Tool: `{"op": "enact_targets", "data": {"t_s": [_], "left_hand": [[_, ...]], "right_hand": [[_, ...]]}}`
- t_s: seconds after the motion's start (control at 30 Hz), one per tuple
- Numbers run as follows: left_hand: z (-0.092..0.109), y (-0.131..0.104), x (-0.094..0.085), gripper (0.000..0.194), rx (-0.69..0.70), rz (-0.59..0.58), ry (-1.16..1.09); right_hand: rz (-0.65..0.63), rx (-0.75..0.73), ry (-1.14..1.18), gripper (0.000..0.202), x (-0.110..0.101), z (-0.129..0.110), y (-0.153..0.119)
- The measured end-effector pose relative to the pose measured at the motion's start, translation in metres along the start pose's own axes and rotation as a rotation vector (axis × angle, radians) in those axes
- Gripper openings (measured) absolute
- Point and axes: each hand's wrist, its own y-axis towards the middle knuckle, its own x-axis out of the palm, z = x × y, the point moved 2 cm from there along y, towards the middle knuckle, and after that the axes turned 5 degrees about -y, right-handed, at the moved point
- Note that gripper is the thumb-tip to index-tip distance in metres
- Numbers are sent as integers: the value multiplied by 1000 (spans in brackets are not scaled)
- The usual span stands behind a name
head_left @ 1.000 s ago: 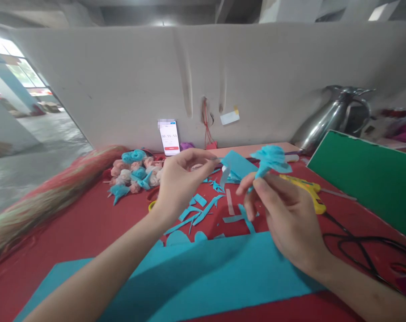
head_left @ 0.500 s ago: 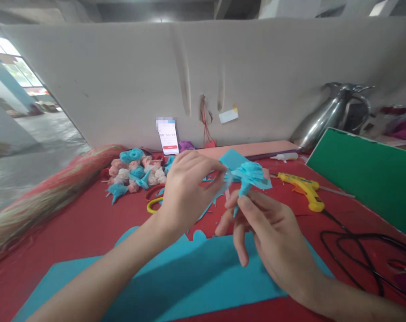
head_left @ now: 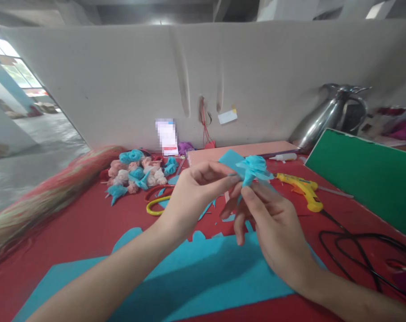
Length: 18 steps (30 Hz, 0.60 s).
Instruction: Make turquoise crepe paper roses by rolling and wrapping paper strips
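Note:
A blue crepe-paper flower point(head_left: 255, 164) is held up over the table, its ruffled petals on top and a twisted stem below. My right hand point(head_left: 277, 223) grips the stem between thumb and fingers, the lower fingers hanging loose. From the left, my left hand point(head_left: 199, 183) has thumb and forefinger pinched together at the flower's left edge; the bit of paper between the fingertips is mostly hidden. A large blue paper sheet point(head_left: 203, 277) lies beneath both hands. Scissors with yellow and red handles point(head_left: 153, 206) lie partly behind my left hand.
A pile of pink, white and blue paper flowers point(head_left: 136, 172) sits at the back left near a phone point(head_left: 167, 136). To the right are a yellow glue gun point(head_left: 298, 185), its black cable, a green board point(head_left: 364, 179) and a steel jug point(head_left: 327, 114). Blue scraps litter the red tabletop point(head_left: 132, 219).
My left hand has moved right and closed in on the flower's edge, beside my right hand. The flower has risen slightly and shifted to the right in my right hand.

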Motion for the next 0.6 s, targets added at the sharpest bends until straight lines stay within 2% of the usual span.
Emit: {"op": "enact_targets", "data": {"t_s": [0.1,0.3,0.4,0.6], "left_hand": [[-2,-1,0,7,25,-11,-107],[-1,2,-3,12,98,79,-128],[-2,4,-5,1,63,42,-147],[-8,5,-7,10,-16,-61,-178]], "right_hand": [[5,-43,-35,23,-1,-3,1],[-13,-38,8,24,-3,-2,1],[-75,-14,43,24,-2,0,3],[-130,-13,46,24,-3,2,3]]}}
